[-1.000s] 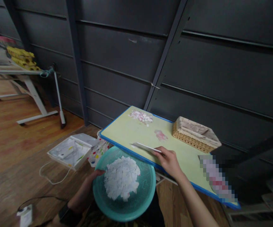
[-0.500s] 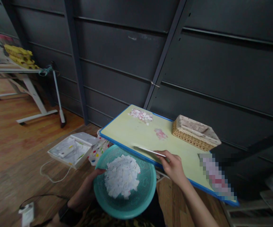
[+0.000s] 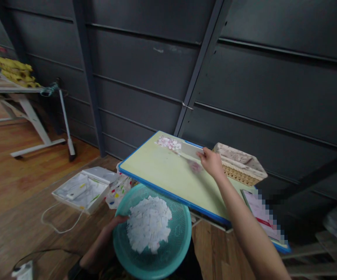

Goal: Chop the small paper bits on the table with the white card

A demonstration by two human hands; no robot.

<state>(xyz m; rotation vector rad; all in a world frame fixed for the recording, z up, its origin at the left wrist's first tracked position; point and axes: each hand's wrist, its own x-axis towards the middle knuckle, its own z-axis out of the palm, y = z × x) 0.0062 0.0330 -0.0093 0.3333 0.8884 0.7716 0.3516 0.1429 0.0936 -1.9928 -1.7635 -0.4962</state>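
Observation:
My left hand (image 3: 109, 229) grips the left rim of a round green plastic colander (image 3: 182, 237), which is heaped with small white paper-like pieces (image 3: 149, 223). My right hand (image 3: 211, 161) is closed on the end of a thin, flat greyish strip (image 3: 191, 149), stretched over the pale yellow tabletop (image 3: 153, 165). The strip's far end is beside a small pile of white and pinkish pieces (image 3: 167, 142) near the back edge. A few flat pinkish pieces (image 3: 195, 166) lie partly shadowed below my right hand. The colander sits below the table's blue front edge.
A cloth-lined wicker basket (image 3: 240, 175) stands at the table's back right, with a partly blurred clipboard (image 3: 257, 206) nearer the right end. An open white box (image 3: 92, 200) with a cord is on the left. A dark panelled wall (image 3: 139, 66) rises behind.
My right hand has moved the strip from the front edge to the back of the table, beside the small pile. My left hand stays on the colander. The view has shifted slightly.

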